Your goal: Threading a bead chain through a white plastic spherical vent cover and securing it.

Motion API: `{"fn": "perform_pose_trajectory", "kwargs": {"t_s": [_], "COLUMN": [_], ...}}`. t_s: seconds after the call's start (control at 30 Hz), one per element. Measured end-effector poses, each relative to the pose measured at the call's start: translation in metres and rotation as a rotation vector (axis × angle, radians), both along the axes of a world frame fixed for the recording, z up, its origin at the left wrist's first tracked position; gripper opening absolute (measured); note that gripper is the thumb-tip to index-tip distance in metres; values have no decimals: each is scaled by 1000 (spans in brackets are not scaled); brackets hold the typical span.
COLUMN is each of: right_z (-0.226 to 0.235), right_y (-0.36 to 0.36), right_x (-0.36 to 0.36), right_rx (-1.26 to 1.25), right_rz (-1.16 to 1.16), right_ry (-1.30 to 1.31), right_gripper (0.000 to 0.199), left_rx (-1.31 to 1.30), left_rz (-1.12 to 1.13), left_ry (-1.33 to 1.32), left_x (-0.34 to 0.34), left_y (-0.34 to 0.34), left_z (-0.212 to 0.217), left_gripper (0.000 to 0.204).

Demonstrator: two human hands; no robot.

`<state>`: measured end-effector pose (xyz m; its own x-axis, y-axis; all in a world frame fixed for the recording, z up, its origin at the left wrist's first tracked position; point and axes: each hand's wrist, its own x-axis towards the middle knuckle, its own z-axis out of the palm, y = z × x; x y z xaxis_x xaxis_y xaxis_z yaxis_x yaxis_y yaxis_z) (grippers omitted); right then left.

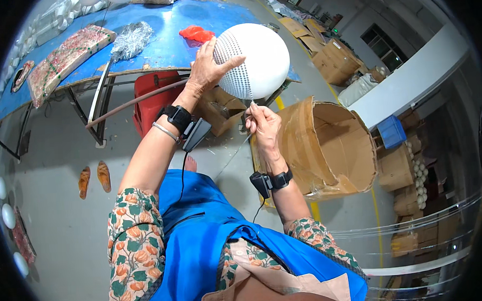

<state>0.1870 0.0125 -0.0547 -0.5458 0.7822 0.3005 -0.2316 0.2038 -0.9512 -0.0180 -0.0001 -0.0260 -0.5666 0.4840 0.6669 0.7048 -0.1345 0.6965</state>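
A large white ball (pixel 269 54), partly covered with rows of small silver beads (pixel 235 71), is up in front of me beside the blue table. My left hand (pixel 209 69) grips it from its left side, thumb spread across the beaded rows and fingers at the upper left edge. Just under the ball, my right hand (pixel 264 123) is closed, pinching a thin bead strand (pixel 251 102) that runs up to the beaded part. A thin line trails down from the right hand toward the floor.
The blue table (pixel 167 20) carries a red bag (pixel 196 33), a clear plastic bundle (pixel 132 40) and a wrapped package (pixel 70 61). A red chair (pixel 149 103) stands under its edge. An open cardboard box (pixel 320 147) is at my right; orange slippers (pixel 104 176) lie on the left floor.
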Motion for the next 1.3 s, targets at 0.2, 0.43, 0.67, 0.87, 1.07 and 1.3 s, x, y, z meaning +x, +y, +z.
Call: {"fn": "perform_pose_trajectory", "kwargs": {"t_s": [0.2, 0.43, 0.67, 0.87, 1.07, 1.3], "right_z": [3, 12, -7, -23, -16, -17], "right_y": [-12, -39, -45, -33, -24, -14], "right_x": [18, 102, 112, 85, 74, 56], "right_rx": [0, -52, -113, -131, -126, -95], "right_rz": [-4, 58, 42, 73, 58, 59], "right_ry": [-16, -137, -75, 26, 19, 31], "right_gripper": [26, 24, 24, 25, 24, 24], "left_rx": [-56, -17, -81, -67, 21, -122], "left_rz": [-216, -108, 48, 42, -216, 36], "left_ry": [-218, -401, -271, -278, -154, -220], "left_x": [-21, -15, -14, -20, -19, -21], "left_y": [5, -1, 7, 11, 4, 10], "left_z": [8, 37, 30, 32, 20, 15], "left_gripper": [101, 84, 72, 55, 60, 71]}}
